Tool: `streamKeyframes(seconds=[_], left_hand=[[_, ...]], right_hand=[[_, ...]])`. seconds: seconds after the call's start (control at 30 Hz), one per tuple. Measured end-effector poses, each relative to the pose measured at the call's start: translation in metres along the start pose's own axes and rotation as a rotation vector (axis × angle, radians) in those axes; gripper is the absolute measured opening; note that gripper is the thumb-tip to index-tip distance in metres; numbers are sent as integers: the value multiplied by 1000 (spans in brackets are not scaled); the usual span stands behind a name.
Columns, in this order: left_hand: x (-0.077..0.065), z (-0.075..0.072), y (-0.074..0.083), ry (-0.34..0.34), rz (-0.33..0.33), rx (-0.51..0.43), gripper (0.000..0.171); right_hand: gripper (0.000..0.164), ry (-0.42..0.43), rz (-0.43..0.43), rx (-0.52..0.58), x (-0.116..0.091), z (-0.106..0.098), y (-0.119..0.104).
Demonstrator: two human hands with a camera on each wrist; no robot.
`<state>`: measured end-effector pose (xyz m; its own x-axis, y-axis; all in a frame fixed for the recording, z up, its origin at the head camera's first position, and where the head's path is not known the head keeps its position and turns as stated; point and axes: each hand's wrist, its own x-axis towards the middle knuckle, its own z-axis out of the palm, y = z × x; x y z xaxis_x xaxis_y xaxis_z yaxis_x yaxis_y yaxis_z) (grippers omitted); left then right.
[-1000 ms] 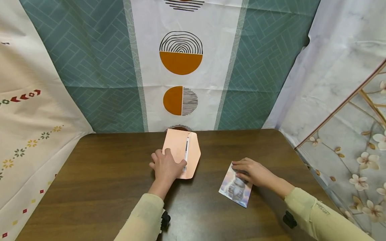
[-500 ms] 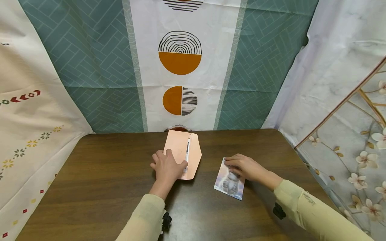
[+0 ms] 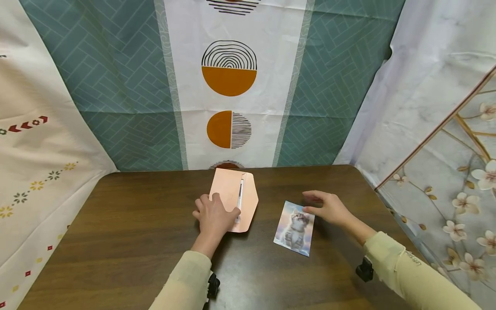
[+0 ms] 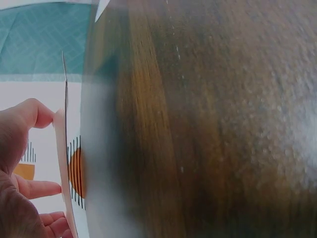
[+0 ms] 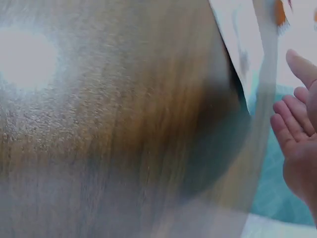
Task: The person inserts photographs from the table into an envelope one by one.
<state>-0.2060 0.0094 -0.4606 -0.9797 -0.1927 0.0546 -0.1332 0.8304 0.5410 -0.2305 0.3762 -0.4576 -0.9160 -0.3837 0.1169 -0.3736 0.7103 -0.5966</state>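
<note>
In the head view, my left hand (image 3: 214, 215) rests its spread fingers and thumb on a pale peach envelope (image 3: 225, 183) near the back edge of the table. The envelope's flap points right, and a narrow strip of white and blue shows along its opening. The left wrist view shows the envelope (image 4: 63, 148) edge-on, thumb and fingertips touching the same face. To the right lies a card (image 3: 293, 232) with a kitten picture, slightly turned. My right hand (image 3: 327, 208) hovers at the card's upper right corner, thumb and fingers apart, holding nothing.
The brown wooden table (image 3: 135, 241) has a back edge close behind the envelope. A green and white patterned cloth (image 3: 325, 86) hangs beyond it. Floral fabric (image 3: 457, 206) borders the right side and cream fabric (image 3: 46, 193) the left.
The card slid left and a little up under my right hand, which then let go and moved right and up off it. My left hand and the envelope stay almost in place.
</note>
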Motion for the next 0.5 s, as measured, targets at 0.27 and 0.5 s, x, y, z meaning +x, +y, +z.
streamKeyframes(seconds=[0.27,0.5], left_hand=[[1,-2,0,-9,-2,1,66],[1,-3,-1,-11,1,1,66]], right_hand=[[61,-2,176,150,-9,-18,18],[60,-42,173,87,-12,-12,26]])
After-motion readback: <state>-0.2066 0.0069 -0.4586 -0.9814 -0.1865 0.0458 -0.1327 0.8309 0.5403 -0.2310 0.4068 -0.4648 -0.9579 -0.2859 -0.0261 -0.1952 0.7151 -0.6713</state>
